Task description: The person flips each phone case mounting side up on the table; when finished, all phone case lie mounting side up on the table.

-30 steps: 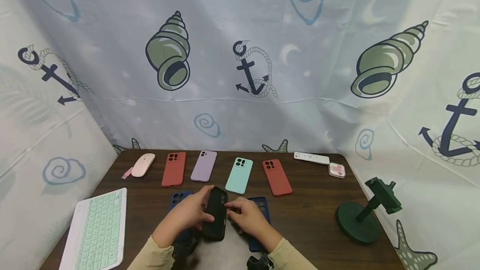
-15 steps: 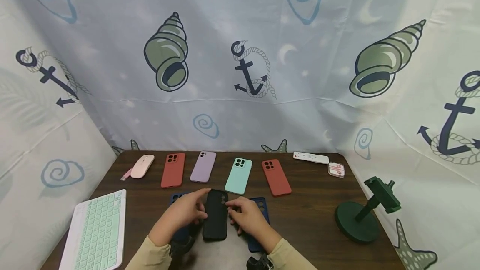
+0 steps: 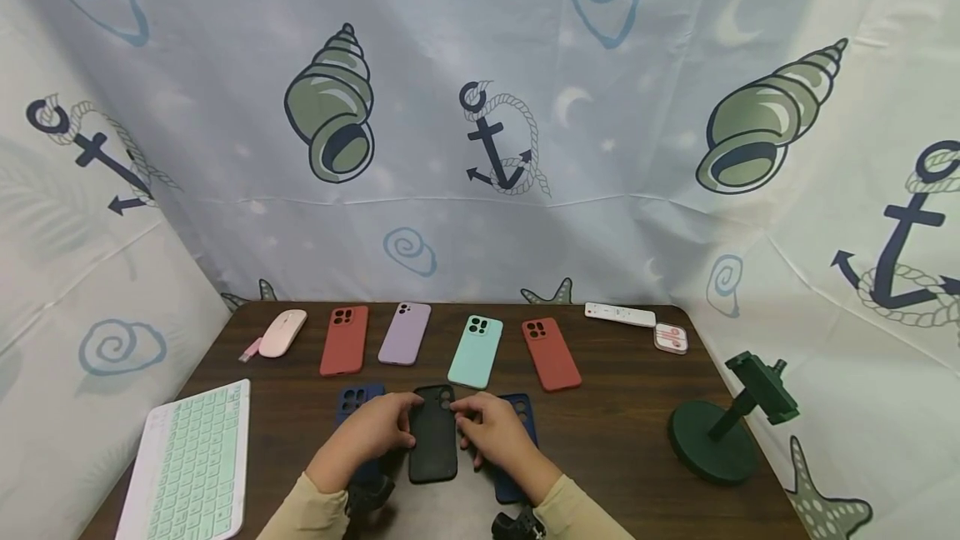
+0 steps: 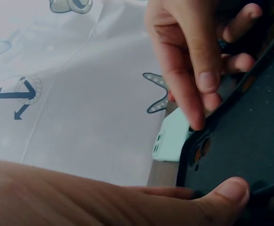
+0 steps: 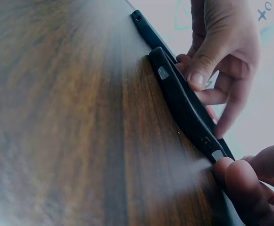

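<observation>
A black phone case [image 3: 433, 444] lies between the two hands, its hollow inner side facing up and its camera cutout at the far end. My left hand [image 3: 367, 433] holds its left edge, thumb [image 4: 231, 189] over the rim in the left wrist view. At the far right corner, beside the cutout, the fingertips of my right hand [image 3: 495, 433] pinch the edge. The right wrist view shows the case's side wall [image 5: 179, 103] with button openings. A blue phone case [image 3: 360, 397] is partly hidden under the left hand, another blue phone case [image 3: 521, 408] under the right.
Behind stand a red case [image 3: 345, 342], a purple case [image 3: 405, 335], a mint case [image 3: 476, 352] and a second red case [image 3: 552, 355]. A keyboard [image 3: 191, 457] and mouse [image 3: 283, 333] lie left; a remote [image 3: 619, 315], earphone box [image 3: 671, 338] and green stand [image 3: 716, 444] are right.
The black case has gone from tilted to lying flatter, inner side up, and shifted slightly towards the body. My left hand has shifted its hold along the left edge; the right hand stays at the corner.
</observation>
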The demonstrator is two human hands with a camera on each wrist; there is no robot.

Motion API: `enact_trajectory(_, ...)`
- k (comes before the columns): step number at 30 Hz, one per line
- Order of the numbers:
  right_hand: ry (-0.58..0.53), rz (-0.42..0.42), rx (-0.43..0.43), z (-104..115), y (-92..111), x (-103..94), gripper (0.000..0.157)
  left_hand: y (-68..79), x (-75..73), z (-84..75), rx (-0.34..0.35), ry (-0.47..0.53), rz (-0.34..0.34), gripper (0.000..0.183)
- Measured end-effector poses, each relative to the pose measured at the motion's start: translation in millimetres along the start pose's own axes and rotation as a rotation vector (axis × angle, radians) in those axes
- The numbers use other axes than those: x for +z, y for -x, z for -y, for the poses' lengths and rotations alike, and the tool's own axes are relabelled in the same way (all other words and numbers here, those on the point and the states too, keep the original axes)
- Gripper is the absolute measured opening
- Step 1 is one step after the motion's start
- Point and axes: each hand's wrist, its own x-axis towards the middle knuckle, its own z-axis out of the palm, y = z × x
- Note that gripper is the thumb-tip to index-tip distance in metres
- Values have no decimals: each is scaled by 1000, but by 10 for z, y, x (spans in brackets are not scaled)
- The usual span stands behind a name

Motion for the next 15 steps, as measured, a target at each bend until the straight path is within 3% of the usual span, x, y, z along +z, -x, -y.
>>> enact_trajectory(10,-30,3,3,-2,7,2,23,24,22,-10,-44,5,7,82)
enact_trajectory(15,-9,-34,-13,-1,17,27,22,18,11,-9,-13,0,10,81)
